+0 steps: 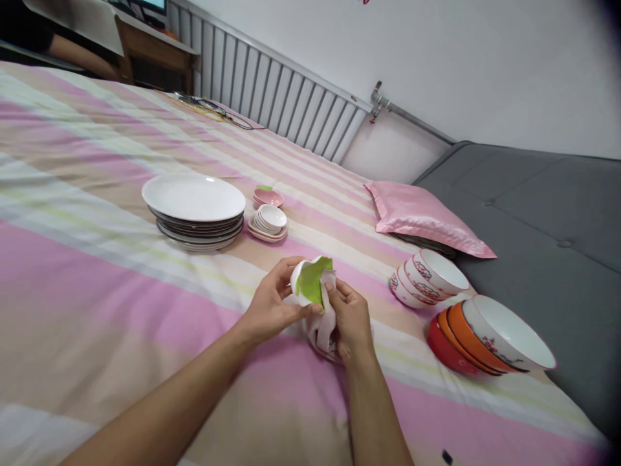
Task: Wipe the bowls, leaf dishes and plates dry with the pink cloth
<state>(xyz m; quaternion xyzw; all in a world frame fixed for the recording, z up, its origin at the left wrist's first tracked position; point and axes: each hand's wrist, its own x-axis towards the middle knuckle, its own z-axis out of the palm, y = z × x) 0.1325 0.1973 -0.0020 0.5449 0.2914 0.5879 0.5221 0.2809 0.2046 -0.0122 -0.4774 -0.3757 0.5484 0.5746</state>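
Note:
My left hand (272, 304) grips a small green dish with a white underside (310, 281), tilted up on its edge above the striped bed cover. My right hand (349, 317) is closed on a pale pink cloth (323, 330), pressing it against the dish's rim. Both hands meet at the dish near the middle of the view.
A stack of white plates (194, 210) sits to the far left. Small white saucers on pink dishes (269, 220) lie beside it. Patterned bowls (427, 275) and orange and red bowls (485, 336) lie on their sides at right. Beyond them lie a pink pillow (422, 217) and a grey mattress (543, 220).

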